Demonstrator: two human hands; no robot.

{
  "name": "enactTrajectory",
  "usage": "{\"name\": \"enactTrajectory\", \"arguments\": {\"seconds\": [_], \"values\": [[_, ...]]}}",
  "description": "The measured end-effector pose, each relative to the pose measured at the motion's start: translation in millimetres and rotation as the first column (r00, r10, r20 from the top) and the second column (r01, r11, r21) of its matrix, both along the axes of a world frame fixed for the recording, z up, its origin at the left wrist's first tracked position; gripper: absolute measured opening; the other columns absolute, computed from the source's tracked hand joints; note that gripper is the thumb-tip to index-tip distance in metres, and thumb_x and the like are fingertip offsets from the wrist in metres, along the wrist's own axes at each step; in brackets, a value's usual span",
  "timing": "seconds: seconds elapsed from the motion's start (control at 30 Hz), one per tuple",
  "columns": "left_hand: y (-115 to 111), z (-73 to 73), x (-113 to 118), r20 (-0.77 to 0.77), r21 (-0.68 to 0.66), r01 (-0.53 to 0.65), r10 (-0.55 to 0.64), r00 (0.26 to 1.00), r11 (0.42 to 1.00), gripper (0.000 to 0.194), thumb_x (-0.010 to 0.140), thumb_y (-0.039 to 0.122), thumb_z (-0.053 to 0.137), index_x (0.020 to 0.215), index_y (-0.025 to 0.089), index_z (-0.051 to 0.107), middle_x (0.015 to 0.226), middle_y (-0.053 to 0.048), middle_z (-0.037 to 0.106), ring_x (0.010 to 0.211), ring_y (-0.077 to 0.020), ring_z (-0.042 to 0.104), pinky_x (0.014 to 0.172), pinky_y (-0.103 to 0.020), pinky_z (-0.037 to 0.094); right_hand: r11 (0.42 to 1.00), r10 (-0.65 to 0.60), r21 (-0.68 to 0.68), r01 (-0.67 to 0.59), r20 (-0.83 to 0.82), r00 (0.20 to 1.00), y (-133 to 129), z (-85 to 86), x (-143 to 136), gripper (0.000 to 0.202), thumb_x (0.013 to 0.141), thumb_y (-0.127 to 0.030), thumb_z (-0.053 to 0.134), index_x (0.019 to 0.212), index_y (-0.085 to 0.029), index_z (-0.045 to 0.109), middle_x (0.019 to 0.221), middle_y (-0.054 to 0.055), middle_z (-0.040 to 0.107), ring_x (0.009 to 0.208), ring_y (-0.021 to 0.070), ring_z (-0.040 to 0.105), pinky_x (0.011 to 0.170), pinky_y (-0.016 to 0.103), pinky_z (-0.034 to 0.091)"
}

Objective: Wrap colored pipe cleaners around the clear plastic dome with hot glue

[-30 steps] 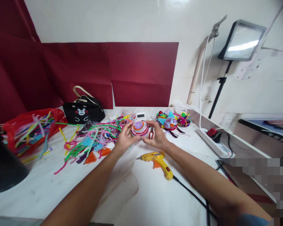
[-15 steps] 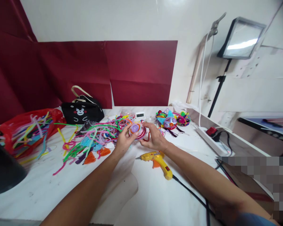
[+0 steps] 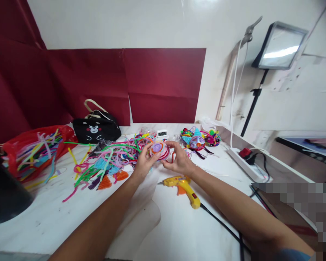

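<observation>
Two hands meet over the middle of the white counter [image 3: 179, 232] and hold one small round disc [image 3: 159, 149] of coiled pink, white and purple pipe cleaner between them. The left hand [image 3: 142, 164] grips the disc's left edge with its fingers curled up around the rim; the right hand [image 3: 179, 160] pinches the right edge, thumb near and fingers over the top. The disc is lifted just above the counter, tilted with its face toward the camera. Just near of the right hand lies a yellow glue gun [image 3: 182, 185], nozzle pointing left, its black cord [image 3: 222, 227] running to the near right. Left of the hands a loose heap of pipe cleaners [image 3: 105, 159] in many colours spreads over the counter, and further left a red bag [image 3: 29, 148] holds more of them. A black bag [image 3: 96, 129] with a bear face stands at the far side against the dark red backdrop. Far right of the disc sit finished colourful ornaments [image 3: 198, 139], with a small white clock [image 3: 162, 133] beside them. A white power strip [image 3: 247, 163] lies along the right edge, under a lamp [image 3: 279, 47] on a stand.
</observation>
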State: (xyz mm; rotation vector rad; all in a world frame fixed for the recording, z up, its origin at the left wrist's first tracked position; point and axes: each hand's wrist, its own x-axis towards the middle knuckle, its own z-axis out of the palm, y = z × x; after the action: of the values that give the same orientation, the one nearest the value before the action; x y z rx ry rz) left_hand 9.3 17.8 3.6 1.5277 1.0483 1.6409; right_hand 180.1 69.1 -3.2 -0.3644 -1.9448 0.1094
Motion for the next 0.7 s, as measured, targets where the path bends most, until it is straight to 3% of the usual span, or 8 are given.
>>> {"name": "enactTrajectory", "arguments": {"seconds": [0.13,0.33,0.43,0.7], "values": [[1,-2.1,-2,0.061,-0.028,0.110,-0.108,0.992,0.994,0.061,0.076,0.040,0.072,0.128,0.020,0.047,0.135,-0.012,0.058,0.124,-0.0297,0.055,0.102,-0.044,0.046,0.953,0.064,-0.280,-0.112,-0.177,0.982,2,1.5,-4,0.061,0.067,-0.031,0.077,0.113,-0.024,0.039,0.110,0.008,0.058,0.099,0.0228,0.062,0.089,0.041,0.052],[1,-4.0,-2,0.087,-0.053,0.139,-0.134,0.987,0.989,0.074,0.073,0.041,0.075,0.136,0.020,0.041,0.142,-0.014,0.052,0.126,-0.0321,0.053,0.098,-0.044,0.049,0.725,0.165,-0.586,-0.362,-0.363,0.917,3,8.6,-6,0.065,0.062,-0.038,0.082,0.104,-0.026,0.034,0.104,0.005,0.062,0.093,0.0197,0.066,0.086,0.040,0.053],[0,-2.2,-1,0.068,-0.054,0.136,-0.132,0.989,0.989,0.073,0.073,0.040,0.075,0.136,0.020,0.042,0.138,-0.013,0.056,0.126,-0.0318,0.053,0.098,-0.044,0.049,0.660,0.160,-0.644,-0.386,-0.382,0.910,2,11.1,-6,0.068,0.056,-0.038,0.085,0.102,-0.027,0.035,0.100,0.003,0.064,0.089,0.0189,0.067,0.083,0.039,0.053],[-2,1.5,-1,0.079,-0.109,0.146,-0.138,0.987,0.983,0.072,0.070,0.039,0.078,0.131,0.018,0.048,0.125,-0.013,0.065,0.113,-0.0316,0.063,0.094,-0.044,0.052,0.610,0.179,-0.688,-0.392,-0.363,0.914,-1,12.9,-6,0.066,0.054,-0.033,0.084,0.099,-0.026,0.037,0.094,0.001,0.064,0.080,0.0165,0.066,0.075,0.035,0.054]]}}
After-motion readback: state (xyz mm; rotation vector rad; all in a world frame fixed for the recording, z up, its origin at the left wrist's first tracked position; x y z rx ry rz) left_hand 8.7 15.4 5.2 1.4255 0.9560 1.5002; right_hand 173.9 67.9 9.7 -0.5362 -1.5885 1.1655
